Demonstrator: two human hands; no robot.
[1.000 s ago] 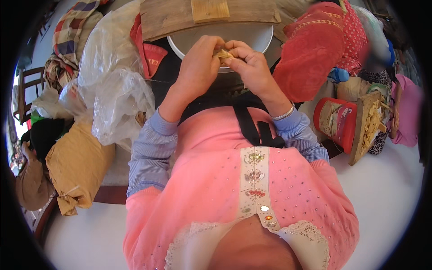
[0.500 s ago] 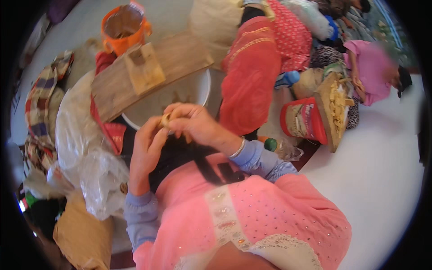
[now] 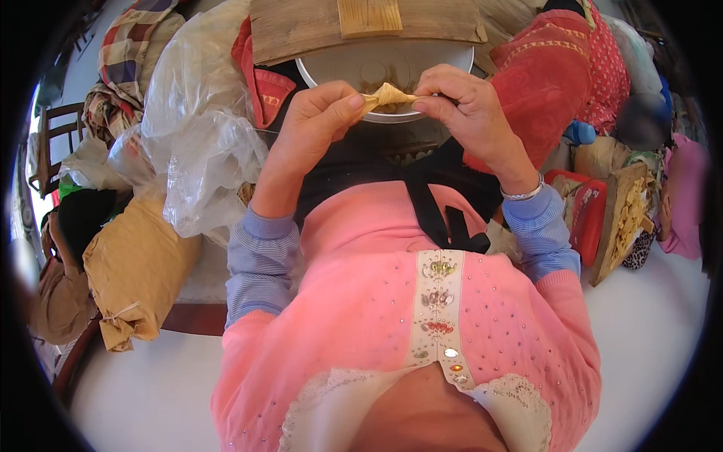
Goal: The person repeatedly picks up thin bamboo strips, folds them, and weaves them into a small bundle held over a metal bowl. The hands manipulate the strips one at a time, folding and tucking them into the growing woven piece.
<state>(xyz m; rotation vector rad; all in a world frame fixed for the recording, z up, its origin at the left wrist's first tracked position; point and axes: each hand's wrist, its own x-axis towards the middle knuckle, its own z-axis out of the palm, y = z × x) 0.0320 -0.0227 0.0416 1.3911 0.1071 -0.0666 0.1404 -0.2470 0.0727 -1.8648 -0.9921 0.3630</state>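
Note:
A small yellowish-tan twist [image 3: 390, 95], thick and folded in the middle with narrow ends, is stretched level between my hands. I cannot tell what it is made of. My left hand [image 3: 322, 111] pinches its left end between thumb and fingers. On the other side, my right hand [image 3: 468, 102] grips the right end, thumb against curled fingers. Just beyond and below the twist is a pale round basin [image 3: 452, 56] with brownish contents that are hard to make out. A wooden board [image 3: 301, 30] lies across the basin's far part, with a smaller wood block [image 3: 369, 16] on it.
Clear plastic sheeting [image 3: 203, 113] lies at the left, near a tan sack [image 3: 139, 264]. Red cloth [image 3: 542, 83] covers something at the right. Farther right, a board [image 3: 621, 218] bearing several yellowish pieces leans by a red bucket [image 3: 587, 218]. A person in pink [image 3: 684, 203] is at the right edge.
My hands have drawn apart, stretching the tan twist between them; before, they were close together with the piece bunched at the fingertips. The view has turned, so the basin sits more centrally.

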